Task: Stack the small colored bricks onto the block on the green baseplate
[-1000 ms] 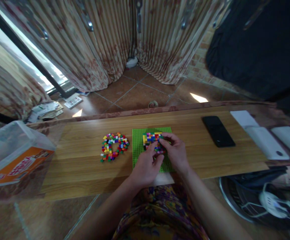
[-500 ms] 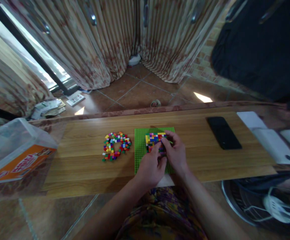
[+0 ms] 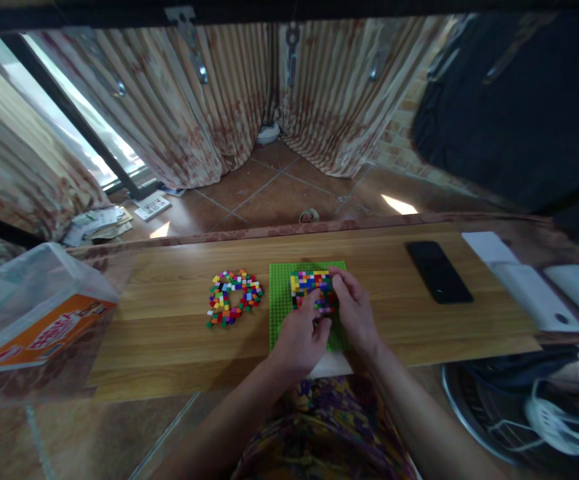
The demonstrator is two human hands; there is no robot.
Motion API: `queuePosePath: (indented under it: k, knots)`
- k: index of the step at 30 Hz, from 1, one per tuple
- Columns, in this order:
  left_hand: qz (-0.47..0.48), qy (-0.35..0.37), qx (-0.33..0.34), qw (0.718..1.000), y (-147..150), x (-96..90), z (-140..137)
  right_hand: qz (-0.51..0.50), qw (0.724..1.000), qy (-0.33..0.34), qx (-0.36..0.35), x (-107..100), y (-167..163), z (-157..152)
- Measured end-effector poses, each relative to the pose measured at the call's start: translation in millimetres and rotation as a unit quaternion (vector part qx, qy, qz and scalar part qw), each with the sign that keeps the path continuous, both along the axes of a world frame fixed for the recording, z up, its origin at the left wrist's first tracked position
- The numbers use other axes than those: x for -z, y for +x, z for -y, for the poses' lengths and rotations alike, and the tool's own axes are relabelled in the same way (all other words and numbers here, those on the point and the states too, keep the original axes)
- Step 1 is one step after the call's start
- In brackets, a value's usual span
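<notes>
A block of colourful toy bricks (image 3: 311, 283) sits on a green studded baseplate (image 3: 279, 307). From the near side, my left hand (image 3: 299, 340) is closed on the block, index finger across its top and thumb by its near edge. Along the block's right side, the curled fingers of my right hand (image 3: 354, 310) press against it, with their tips partly hidden. Both hands cover part of the block and the baseplate. Left of the baseplate lies a loose ring-shaped pile of small mixed-colour bricks (image 3: 252, 293), apart from my hands.
The wooden board (image 3: 169, 300) carries a black phone (image 3: 438, 272) on the right. Beyond it are white flat devices (image 3: 536, 297). A clear plastic box (image 3: 44, 300) with an orange label stands at the left end. A white fan-like object (image 3: 554, 417) is low at the right.
The camera view has tilted slightly upward, so the scene sits lower. My right fingers have drawn back from the block's top to its right side; my left hand stays nearly in place.
</notes>
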State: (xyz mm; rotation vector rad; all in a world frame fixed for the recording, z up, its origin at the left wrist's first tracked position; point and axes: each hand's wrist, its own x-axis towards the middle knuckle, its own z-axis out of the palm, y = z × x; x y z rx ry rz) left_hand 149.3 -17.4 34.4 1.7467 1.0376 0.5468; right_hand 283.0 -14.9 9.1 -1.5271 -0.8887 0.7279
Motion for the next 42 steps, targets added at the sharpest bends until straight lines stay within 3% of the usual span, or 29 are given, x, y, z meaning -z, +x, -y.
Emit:
queuePosePath:
  k: [3,8,17,26,36,42]
  knots:
    - [0.012,-0.023,-0.009,1.000,-0.1,-1.5,0.7,-0.009,1.000,0.002,0.026,-3.1,5.4,-5.0]
    - [0.024,-0.035,-0.010,0.999,0.3,-3.3,0.5,0.044,0.999,-0.011,-0.009,-0.9,6.1,-13.9]
    - [0.026,-0.009,0.006,1.000,1.5,5.7,1.2,0.088,0.996,-0.014,-0.031,12.0,-1.4,-11.8]
    - [0.023,-0.009,-0.009,1.000,5.4,5.1,2.0,0.103,0.993,-0.036,-0.052,4.2,2.6,-9.5]
    - [0.020,0.018,-0.009,1.000,7.5,6.4,2.1,0.154,0.986,-0.035,-0.044,11.4,0.7,-10.7]
    - [0.016,0.048,-0.043,0.998,-26.5,2.6,13.1,0.126,0.989,-0.063,-0.054,8.8,2.1,-6.8]
